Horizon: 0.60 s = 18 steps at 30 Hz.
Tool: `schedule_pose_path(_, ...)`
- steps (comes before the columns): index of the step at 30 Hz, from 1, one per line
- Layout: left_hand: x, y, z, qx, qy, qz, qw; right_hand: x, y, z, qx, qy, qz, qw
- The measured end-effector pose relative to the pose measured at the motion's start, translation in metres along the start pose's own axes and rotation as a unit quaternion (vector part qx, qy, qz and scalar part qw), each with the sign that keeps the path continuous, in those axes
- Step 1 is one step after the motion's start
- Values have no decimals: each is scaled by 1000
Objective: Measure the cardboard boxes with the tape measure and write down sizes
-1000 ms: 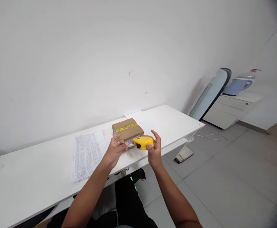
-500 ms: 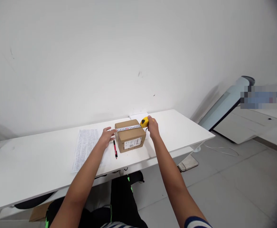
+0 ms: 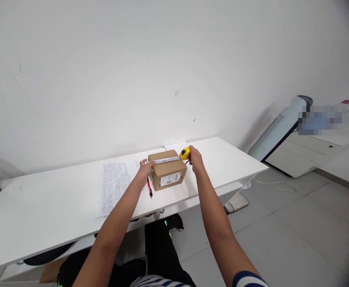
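A brown cardboard box with a white label on its front stands on the white table. Across its top lies the pulled-out blade of a yellow tape measure. My right hand is closed round the tape's case, just off the box's right edge. At the upper left edge of the box, my left hand pinches the blade's free end, with fingers against the cardboard. A red and black pen lies on the table beside the box, partly behind my left hand.
Sheets of paper covered in handwriting lie left of the box. A white flat item rests behind it by the wall. The table's front edge is just before my legs. A large tilted panel leans at the right.
My left hand has moved right onto the box's left edge and closed on the blade's end. My right hand still holds the tape case. The view has shifted slightly.
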<state>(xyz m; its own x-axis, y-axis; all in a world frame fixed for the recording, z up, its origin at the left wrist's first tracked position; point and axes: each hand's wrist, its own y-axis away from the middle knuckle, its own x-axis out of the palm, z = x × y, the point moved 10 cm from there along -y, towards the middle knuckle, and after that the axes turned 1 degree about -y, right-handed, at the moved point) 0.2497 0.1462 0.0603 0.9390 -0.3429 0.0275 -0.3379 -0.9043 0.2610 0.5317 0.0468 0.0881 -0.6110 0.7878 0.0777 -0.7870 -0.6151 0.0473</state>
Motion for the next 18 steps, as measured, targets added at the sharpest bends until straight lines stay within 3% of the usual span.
schedule_pose_path(6,-12,7,-9,11,-6,-3,1000,8,9,0,3,8,10,1000)
schedule_pose_path(11,-31,14,-23,43,-15,-16,999,23,22,-7,1,-21,26,999)
schedule_pose_path(18,-57,16,-27,74,-36,-36,996,43,35,-17,22,-26,54,998)
